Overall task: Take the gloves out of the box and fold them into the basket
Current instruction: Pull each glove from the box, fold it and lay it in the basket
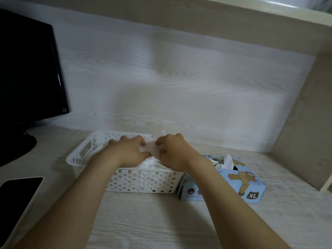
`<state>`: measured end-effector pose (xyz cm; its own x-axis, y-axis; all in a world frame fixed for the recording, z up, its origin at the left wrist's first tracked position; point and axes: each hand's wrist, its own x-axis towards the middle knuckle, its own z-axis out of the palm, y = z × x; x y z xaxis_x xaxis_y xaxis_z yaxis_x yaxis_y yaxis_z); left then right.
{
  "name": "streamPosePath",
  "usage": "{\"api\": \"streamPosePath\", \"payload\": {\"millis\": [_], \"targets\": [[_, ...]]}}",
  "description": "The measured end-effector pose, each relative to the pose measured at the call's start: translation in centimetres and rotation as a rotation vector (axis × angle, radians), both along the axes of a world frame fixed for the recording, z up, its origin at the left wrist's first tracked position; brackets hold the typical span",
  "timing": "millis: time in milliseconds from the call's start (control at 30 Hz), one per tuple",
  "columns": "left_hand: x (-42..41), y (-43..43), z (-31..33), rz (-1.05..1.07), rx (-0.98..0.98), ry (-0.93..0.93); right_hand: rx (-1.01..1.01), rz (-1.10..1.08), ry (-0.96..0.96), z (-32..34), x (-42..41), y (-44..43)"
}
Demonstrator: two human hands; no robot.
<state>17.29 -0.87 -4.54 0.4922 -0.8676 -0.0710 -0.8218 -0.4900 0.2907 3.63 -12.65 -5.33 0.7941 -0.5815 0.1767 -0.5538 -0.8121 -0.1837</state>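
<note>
Our left hand [129, 150] and right hand [172, 151] are over the basket [143, 182]. The fingers of both hands curl to pinch one thin glove [151, 150] held between them. It hangs right above the pile [149, 163] lying inside, so we judge the coming move goes straight down. The glove is too bunched for us to tell its long axis. The box [233, 184] lies on the tabletop [161, 221] just right of the basket, nearer our right hand, with spare gloves [228, 160] poking out.
</note>
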Motion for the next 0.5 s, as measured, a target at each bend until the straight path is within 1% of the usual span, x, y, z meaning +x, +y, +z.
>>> {"api": "streamPosePath", "payload": {"millis": [67, 133, 200, 267, 367, 500], "targets": [[0.3, -0.2, -0.1, 0.03, -0.121, 0.019, -0.051, -0.024, -0.098, -0.2, -0.5, -0.1], [0.3, -0.6, -0.3, 0.023, -0.327, 0.004, -0.049, -0.057, -0.254, -0.5, -1.2, 0.0], [-0.8, -0.9, -0.1, -0.028, -0.555, -0.025, -0.041, -0.078, -0.427, -0.7, -2.3, -0.3], [-2.9, -1.0, 0.2, -0.107, -0.701, -0.043, -0.042, -0.082, -0.56, -0.8, -3.6, -0.6], [-6.5, -1.1, 0.0, -0.236, -0.775, -0.137, -0.037, -0.093, -0.622, -0.5, -6.2, -1.2], [-9.6, -1.9, -1.6, -0.401, -0.788, -0.294, -0.033, -0.09, -0.562, -0.4, -10.1, -2.1]]}}
